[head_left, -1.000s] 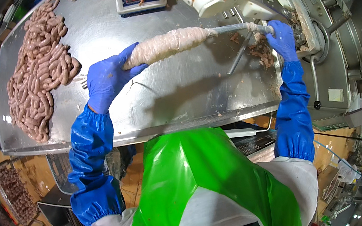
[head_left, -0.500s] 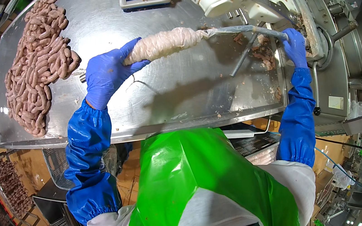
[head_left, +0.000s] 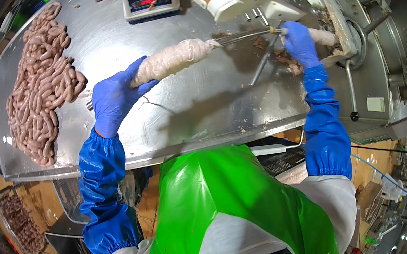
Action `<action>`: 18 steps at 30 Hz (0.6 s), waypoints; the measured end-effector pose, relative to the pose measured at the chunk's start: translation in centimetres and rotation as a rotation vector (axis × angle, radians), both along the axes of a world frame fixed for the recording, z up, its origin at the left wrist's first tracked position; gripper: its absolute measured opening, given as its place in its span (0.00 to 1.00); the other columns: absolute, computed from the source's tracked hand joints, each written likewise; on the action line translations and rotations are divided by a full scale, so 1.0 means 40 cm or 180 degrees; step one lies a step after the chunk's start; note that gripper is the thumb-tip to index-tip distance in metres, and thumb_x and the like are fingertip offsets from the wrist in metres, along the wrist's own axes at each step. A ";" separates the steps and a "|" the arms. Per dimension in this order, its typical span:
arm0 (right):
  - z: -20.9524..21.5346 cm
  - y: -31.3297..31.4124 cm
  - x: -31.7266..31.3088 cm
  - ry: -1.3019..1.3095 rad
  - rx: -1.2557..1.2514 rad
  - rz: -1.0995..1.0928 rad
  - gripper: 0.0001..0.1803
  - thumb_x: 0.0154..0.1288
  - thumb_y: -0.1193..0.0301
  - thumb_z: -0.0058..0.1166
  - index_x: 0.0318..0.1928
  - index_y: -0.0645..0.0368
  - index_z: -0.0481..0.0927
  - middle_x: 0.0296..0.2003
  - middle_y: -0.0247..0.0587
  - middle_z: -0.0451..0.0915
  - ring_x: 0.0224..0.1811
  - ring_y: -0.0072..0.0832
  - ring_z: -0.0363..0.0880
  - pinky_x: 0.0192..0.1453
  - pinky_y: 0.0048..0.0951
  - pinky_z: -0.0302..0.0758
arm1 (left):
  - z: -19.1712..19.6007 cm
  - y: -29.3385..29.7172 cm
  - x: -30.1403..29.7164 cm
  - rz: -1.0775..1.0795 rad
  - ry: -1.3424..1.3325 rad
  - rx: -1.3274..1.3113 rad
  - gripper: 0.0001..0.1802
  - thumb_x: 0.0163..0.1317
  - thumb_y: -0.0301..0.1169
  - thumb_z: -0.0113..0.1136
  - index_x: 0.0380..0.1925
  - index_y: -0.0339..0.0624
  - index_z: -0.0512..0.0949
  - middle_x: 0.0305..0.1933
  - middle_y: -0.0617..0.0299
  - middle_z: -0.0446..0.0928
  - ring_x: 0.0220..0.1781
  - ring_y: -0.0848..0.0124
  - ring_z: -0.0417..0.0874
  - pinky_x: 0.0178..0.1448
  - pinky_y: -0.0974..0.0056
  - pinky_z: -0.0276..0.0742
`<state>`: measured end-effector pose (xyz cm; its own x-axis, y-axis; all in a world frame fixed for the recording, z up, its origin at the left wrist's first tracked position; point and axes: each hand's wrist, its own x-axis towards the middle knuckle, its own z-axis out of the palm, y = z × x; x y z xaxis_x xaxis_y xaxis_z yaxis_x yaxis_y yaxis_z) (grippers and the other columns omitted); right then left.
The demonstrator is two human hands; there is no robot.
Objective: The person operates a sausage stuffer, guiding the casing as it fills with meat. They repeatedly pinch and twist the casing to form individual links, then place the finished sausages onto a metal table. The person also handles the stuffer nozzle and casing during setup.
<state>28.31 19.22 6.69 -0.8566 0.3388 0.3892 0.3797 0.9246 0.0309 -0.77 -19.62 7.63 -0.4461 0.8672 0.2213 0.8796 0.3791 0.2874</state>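
My left hand (head_left: 113, 100) is wrapped round the near-left end of a thick bundle of pale, gathered sausage casing (head_left: 174, 60), thumb above and fingers below. The bundle is held above the steel table, sloping slightly up to the right. From its right end a thin shiny tube (head_left: 245, 35) with a yellow band runs to my right hand (head_left: 300, 45). That hand is closed round the tube's far end; its fingers partly hide the grip. Just beyond it, pale wrinkled material (head_left: 323, 37) reaches to the machine's meat-smeared outlet. Both hands wear blue gloves.
A heap of linked raw sausages (head_left: 37, 97) covers the table's left side. A digital scale (head_left: 151, 1) stands at the back, beside a white machine part (head_left: 236, 2). A metal rod (head_left: 264, 60) and meat scraps lie near the steel machine (head_left: 381, 67) at right.
My right hand has moved left from the machine, exposing pale material behind it. The tube now shows bare and shiny where translucent casing stretched before. My left hand and the bundle shifted slightly left.
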 end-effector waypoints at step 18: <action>-0.402 -0.557 0.330 0.0249 -0.2543 -0.2312 0.26 0.51 0.64 0.58 0.54 0.45 0.80 0.42 0.50 0.81 0.43 0.51 0.80 0.47 0.48 0.77 | 0.006 0.651 0.445 -0.2473 0.0487 0.1208 0.25 0.61 0.41 0.60 0.56 0.44 0.73 0.41 0.52 0.75 0.45 0.55 0.76 0.46 0.53 0.73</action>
